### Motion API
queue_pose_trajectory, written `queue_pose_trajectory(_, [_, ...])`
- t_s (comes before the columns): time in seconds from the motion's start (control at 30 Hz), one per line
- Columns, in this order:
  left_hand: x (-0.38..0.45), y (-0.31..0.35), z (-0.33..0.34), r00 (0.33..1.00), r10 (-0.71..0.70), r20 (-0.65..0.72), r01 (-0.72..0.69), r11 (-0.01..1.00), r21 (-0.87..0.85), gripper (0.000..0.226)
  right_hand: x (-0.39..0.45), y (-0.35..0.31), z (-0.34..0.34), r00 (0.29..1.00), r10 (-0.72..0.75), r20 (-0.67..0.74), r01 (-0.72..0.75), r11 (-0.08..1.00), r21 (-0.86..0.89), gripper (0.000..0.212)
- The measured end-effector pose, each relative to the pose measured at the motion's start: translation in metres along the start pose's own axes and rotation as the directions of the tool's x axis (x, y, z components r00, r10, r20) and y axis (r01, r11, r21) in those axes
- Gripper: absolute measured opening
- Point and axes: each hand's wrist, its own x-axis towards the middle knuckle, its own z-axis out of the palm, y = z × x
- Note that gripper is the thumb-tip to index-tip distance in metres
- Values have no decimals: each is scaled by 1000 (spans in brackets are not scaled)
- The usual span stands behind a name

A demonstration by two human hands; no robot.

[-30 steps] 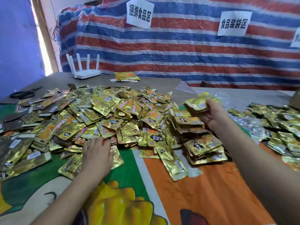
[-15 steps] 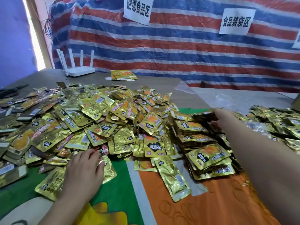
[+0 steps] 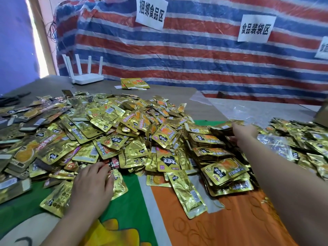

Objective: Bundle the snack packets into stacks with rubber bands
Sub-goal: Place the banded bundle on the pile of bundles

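A large loose pile of gold snack packets (image 3: pixel 110 132) covers the left and middle of the table. Bundled stacks of packets (image 3: pixel 225 171) lie in a row on its right side. My right hand (image 3: pixel 245 133) reaches to the far end of that row and grips a stack of packets (image 3: pixel 221 127) that lies low on the row. At the pile's front edge my left hand (image 3: pixel 92 185) rests flat, its fingers straight over loose packets. Orange rubber bands (image 3: pixel 184 228) lie scattered on the orange cloth in front.
A second heap of gold packets (image 3: pixel 305 137) and clear plastic bags (image 3: pixel 276 142) lie to the right. A white router (image 3: pixel 87 79), a few packets (image 3: pixel 134 83) and scissors (image 3: pixel 10 100) are at the back. A striped tarp wall stands behind the table.
My right hand has lowered the stack it held in the air down onto the far end of the row. My left hand has stayed flat on the loose packets.
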Motion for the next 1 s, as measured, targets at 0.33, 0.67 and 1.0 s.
queue_pose_trajectory(0.33, [-5, 6, -17, 996, 44, -72, -52, 991, -126, 22, -105, -15, -1, 836, -539, 102, 547, 802, -239, 15])
queue_pose_trajectory(0.67, [-34, -25, -62, 997, 62, 55, -57, 994, -90, 24, -309, 44, 26, 302, -616, 728, 855, 512, 79, 14])
queue_pose_trajectory(1.0, [-32, -59, -91, 971, 137, 197, -165, 977, 136, 25, -360, 56, 56, -90, -354, 931, 985, 109, 136, 21])
